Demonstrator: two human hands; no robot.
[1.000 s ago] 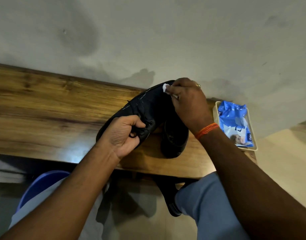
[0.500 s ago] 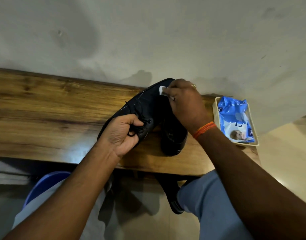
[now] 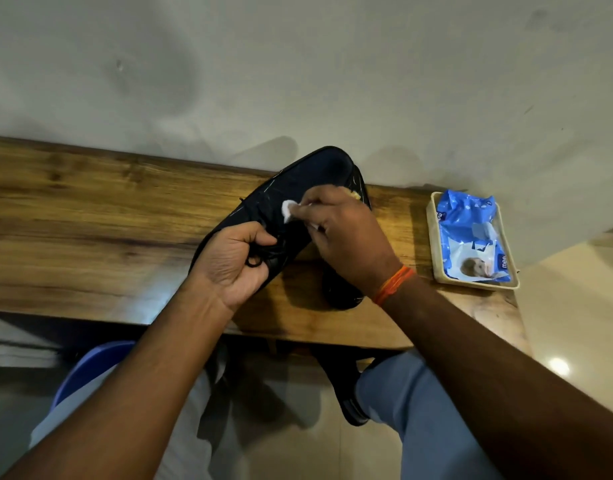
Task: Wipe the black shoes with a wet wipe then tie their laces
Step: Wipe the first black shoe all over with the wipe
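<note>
A black lace-up shoe (image 3: 308, 178) is held tilted above the wooden table (image 3: 90, 216), toe toward the wall. My left hand (image 3: 234, 261) grips it at the laces and heel end. My right hand (image 3: 343, 237) pinches a small white wet wipe (image 3: 288, 210) and presses it on the shoe's upper, near the laces. A second black shoe (image 3: 339, 292) lies on the table under my right wrist, mostly hidden.
A cream tray (image 3: 433, 244) at the table's right end holds a blue pack of wet wipes (image 3: 471, 233). The wall rises straight behind the table. A blue stool (image 3: 90, 365) and my knees sit below the table's front edge.
My right hand has slid the wipe from the shoe's toe back toward the laces. My left hand keeps its grip on the shoe.
</note>
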